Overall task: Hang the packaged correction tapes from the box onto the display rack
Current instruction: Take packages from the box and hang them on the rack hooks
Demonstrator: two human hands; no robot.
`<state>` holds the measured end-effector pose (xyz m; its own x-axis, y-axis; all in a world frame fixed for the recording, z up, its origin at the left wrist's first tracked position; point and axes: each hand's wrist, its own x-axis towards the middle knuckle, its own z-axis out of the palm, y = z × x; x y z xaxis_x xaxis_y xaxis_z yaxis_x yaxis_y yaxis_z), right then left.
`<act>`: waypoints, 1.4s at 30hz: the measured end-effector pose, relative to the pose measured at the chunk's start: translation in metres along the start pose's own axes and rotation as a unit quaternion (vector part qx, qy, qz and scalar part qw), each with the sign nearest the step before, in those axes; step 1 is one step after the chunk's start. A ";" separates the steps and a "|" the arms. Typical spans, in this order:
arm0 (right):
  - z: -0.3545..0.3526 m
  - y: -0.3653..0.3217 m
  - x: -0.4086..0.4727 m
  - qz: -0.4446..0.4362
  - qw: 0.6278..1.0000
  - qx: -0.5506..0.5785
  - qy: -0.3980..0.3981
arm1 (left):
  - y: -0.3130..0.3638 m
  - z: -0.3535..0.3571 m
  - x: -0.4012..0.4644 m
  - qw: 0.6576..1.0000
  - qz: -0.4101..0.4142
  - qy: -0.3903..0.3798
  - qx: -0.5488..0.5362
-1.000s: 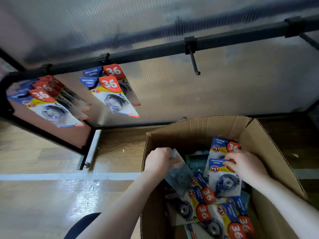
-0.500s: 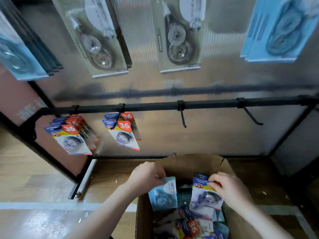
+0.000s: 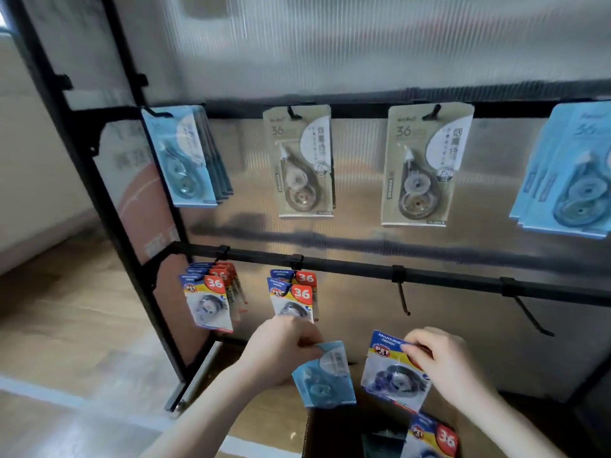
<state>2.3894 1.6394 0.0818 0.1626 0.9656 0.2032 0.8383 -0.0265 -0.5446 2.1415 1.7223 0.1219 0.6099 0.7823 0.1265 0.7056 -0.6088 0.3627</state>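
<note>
While my left hand [image 3: 281,352] pinches a pale-blue pack [image 3: 325,378] and my right hand [image 3: 443,361] a "36" pack [image 3: 393,375], both lower centre above the box [image 3: 330,431]; light, stiff cards, best gripped near the top hole.

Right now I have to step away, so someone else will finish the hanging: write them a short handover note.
Left hand: pinches a light blue packaged correction tape by its top, above the box.
Right hand: pinches a PET 36 packaged correction tape by its top edge.
Done: the lower rail's two left hooks carry PET 36 packs; the upper rail carries blue and beige packs.
Left: the lower rail's two right hooks are bare. Hang both held packs, probably beside matching ones, then the rest; at least one more pack shows in the box.
</note>
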 end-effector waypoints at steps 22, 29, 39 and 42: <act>0.086 -0.150 0.114 -0.102 0.994 -0.028 0.029 | -0.091 -0.064 -0.026 0.997 -0.048 0.055 0.013; 0.091 -0.149 0.121 -0.106 0.992 -0.063 0.001 | -0.095 -0.067 -0.023 0.997 -0.038 0.067 0.009; 0.097 -0.141 0.117 -0.111 0.989 -0.096 0.000 | -0.094 -0.062 -0.027 0.997 -0.037 0.068 0.009; 0.102 -0.135 0.121 -0.115 0.988 -0.105 0.017 | -0.093 -0.060 -0.027 0.997 -0.035 0.067 0.015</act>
<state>2.2428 1.7866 0.0972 -0.0299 0.9433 0.3307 0.9441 0.1353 -0.3008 2.0381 1.7660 0.1402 0.5069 0.8322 0.2246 0.7559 -0.5544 0.3482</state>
